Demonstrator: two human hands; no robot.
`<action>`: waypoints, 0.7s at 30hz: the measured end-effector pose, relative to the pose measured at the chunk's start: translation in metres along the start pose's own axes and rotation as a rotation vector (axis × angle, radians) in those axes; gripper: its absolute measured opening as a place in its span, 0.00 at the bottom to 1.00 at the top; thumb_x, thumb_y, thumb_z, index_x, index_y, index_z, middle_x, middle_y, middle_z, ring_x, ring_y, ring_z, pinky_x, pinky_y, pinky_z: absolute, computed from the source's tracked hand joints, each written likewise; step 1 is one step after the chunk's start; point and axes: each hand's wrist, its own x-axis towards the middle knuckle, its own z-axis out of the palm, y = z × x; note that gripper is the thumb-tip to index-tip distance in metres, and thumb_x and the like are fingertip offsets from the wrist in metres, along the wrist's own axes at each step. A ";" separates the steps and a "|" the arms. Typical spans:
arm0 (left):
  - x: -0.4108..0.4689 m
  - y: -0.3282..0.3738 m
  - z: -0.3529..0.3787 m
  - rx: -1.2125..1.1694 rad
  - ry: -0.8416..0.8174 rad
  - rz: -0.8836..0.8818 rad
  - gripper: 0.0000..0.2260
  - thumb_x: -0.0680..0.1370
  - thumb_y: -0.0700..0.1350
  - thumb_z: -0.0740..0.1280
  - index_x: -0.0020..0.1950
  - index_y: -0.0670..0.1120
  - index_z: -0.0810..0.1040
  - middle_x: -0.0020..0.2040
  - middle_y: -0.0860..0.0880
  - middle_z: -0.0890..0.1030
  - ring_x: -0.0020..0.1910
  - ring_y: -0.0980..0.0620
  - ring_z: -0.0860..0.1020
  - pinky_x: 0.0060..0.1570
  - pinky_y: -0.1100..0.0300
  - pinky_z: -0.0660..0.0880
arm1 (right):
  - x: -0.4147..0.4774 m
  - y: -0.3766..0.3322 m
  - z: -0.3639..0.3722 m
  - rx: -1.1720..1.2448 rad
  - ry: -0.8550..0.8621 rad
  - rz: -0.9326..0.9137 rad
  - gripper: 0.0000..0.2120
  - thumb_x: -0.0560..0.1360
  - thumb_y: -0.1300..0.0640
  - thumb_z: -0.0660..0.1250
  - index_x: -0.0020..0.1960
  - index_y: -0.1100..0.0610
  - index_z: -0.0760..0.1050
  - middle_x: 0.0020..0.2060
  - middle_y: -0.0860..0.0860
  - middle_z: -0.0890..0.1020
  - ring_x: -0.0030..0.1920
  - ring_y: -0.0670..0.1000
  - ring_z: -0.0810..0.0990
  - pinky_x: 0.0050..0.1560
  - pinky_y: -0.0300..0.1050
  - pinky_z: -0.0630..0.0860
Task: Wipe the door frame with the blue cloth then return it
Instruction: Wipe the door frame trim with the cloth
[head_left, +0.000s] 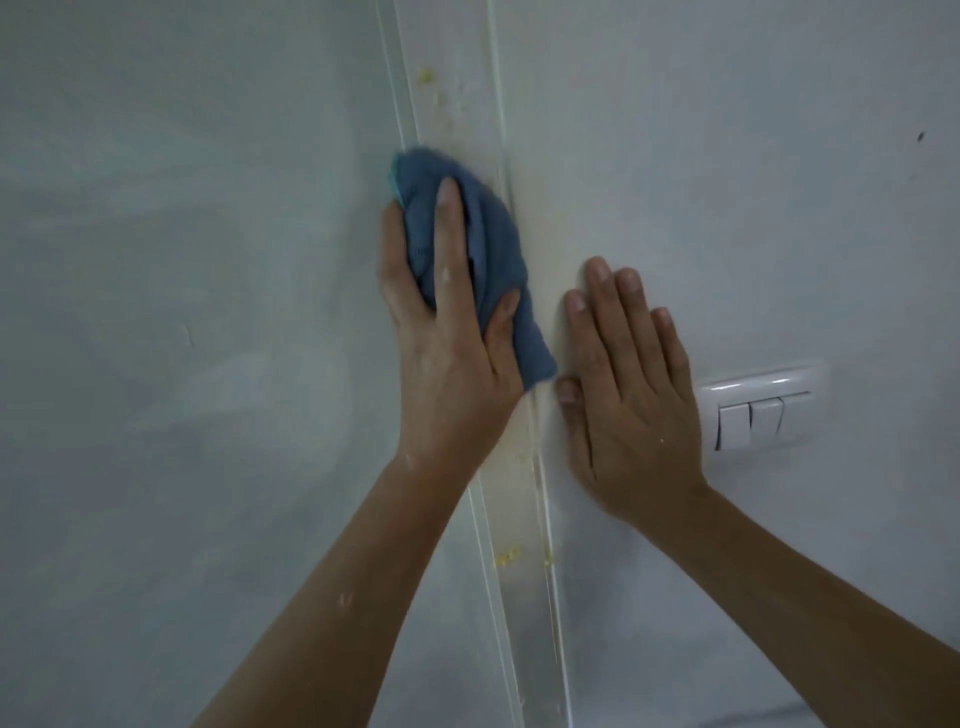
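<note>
A pale door frame (457, 93) runs from top centre down to the bottom, with yellowish specks on it above and below my hands. My left hand (452, 358) presses a bunched blue cloth (493, 249) flat against the frame, thumb and fingers wrapped over the cloth. The cloth's lower corner hangs out past my thumb. My right hand (628, 400) lies flat on the wall just right of the frame, fingers together and holding nothing.
A white triple light switch (761, 410) sits on the wall right beside my right hand. A small dark mark (920, 136) is on the wall at the upper right. The grey-white door surface (182, 312) fills the left.
</note>
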 end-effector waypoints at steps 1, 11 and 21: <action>-0.016 -0.006 0.002 0.083 -0.038 0.023 0.26 0.83 0.45 0.57 0.77 0.39 0.51 0.75 0.33 0.50 0.77 0.42 0.49 0.75 0.47 0.57 | -0.004 0.000 0.001 -0.002 -0.016 -0.007 0.27 0.82 0.56 0.52 0.79 0.63 0.54 0.79 0.59 0.56 0.80 0.59 0.52 0.79 0.57 0.51; -0.123 -0.021 0.004 0.114 -0.144 -0.017 0.30 0.83 0.51 0.55 0.78 0.54 0.39 0.74 0.36 0.49 0.76 0.39 0.52 0.74 0.55 0.56 | -0.031 -0.007 0.010 0.000 -0.045 -0.004 0.27 0.83 0.53 0.51 0.79 0.62 0.52 0.79 0.57 0.53 0.80 0.56 0.49 0.79 0.55 0.49; -0.187 -0.029 0.002 0.165 -0.220 -0.013 0.30 0.83 0.54 0.54 0.79 0.49 0.41 0.71 0.31 0.54 0.73 0.35 0.55 0.70 0.47 0.57 | -0.085 -0.007 0.017 -0.021 -0.101 -0.055 0.28 0.84 0.52 0.50 0.80 0.60 0.47 0.80 0.54 0.51 0.81 0.55 0.48 0.79 0.54 0.47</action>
